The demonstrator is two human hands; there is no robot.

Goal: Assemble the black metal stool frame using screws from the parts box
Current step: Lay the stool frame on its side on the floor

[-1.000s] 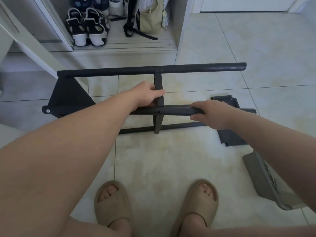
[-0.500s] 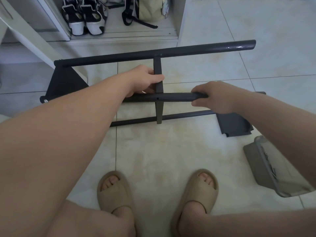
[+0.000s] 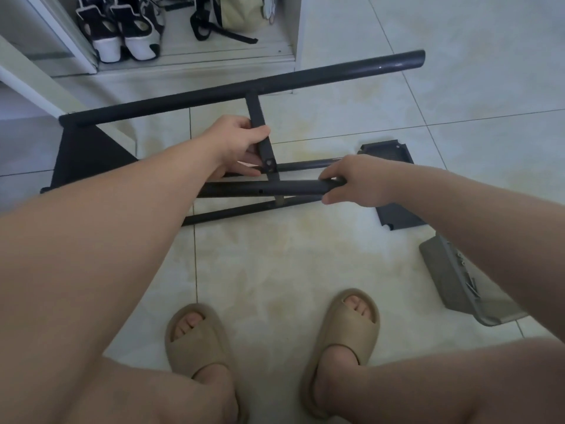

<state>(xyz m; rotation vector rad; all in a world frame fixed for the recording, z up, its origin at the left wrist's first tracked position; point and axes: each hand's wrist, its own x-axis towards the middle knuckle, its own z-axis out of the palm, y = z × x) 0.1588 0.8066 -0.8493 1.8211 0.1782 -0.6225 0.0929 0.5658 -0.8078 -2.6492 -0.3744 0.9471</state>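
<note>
Now, from the left: the stool frame (image 3: 244,87) lies on the tiled floor (image 3: 275,264), its triangular plate (image 3: 85,154) at the far left. My left hand (image 3: 238,142) has its fingers curled round the flat crossbar (image 3: 259,123). Half a second ago the near tube (image 3: 290,188) covered the crossbar's end. It now sits just below, so the holes in both show, close but not lined up. My right hand (image 3: 357,182) grips the tube's right end. I judge no screw is in here yet. The parts box (image 3: 440,264) sits on the right, screws (image 3: 470,284) inside.
</note>
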